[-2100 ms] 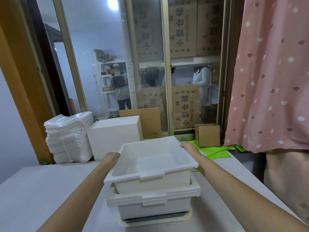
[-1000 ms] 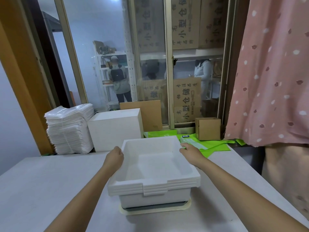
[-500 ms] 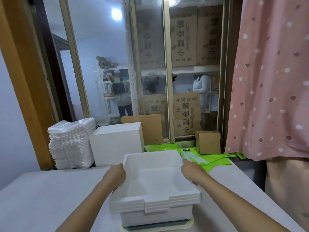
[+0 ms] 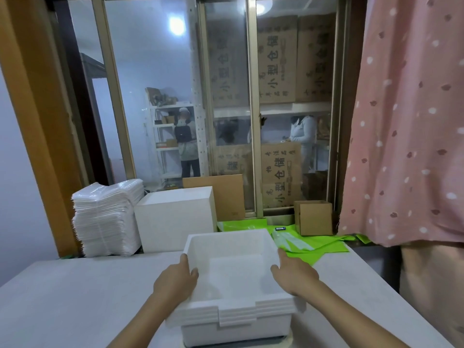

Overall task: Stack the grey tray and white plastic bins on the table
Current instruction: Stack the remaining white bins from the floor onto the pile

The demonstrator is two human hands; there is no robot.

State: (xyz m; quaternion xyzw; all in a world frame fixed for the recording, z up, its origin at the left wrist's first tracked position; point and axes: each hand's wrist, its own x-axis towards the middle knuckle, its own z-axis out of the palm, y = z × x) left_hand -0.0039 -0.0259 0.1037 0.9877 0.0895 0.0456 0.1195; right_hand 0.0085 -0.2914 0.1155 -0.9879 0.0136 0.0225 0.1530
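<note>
behind the table (image 4: 75, 297) a sliding window looks into a storeroom where printed cartons sit on shelves and people stand among racks. a pink spotted curtain (image 4: 406, 121) hangs down the right side, and an orange wooden frame runs up the left. the pale table fills the foreground. at its far edge a white block (image 4: 175, 217) stands beside a tall pile of white trays (image 4: 105, 219), with a brown board (image 4: 226, 194) leaning on the glass just behind the block. green sheets (image 4: 324, 247) lie on the sill to the right, a small carton (image 4: 313, 217) sitting on them.

near the front middle of the table the white bins (image 4: 236, 315) are nested one inside another, their rims layered close together. under them only a thin dark edge of the grey tray (image 4: 282, 337) shows, on a cream base.

the left hand (image 4: 175, 280) rests on the left rim of the top bin, thumb hooked over the inside, fingers down the outer wall out of sight, so i cannot tell how they lie. the right hand (image 4: 293, 275) rests on the right rim, thumb inside, fingers relaxed along the edge.
</note>
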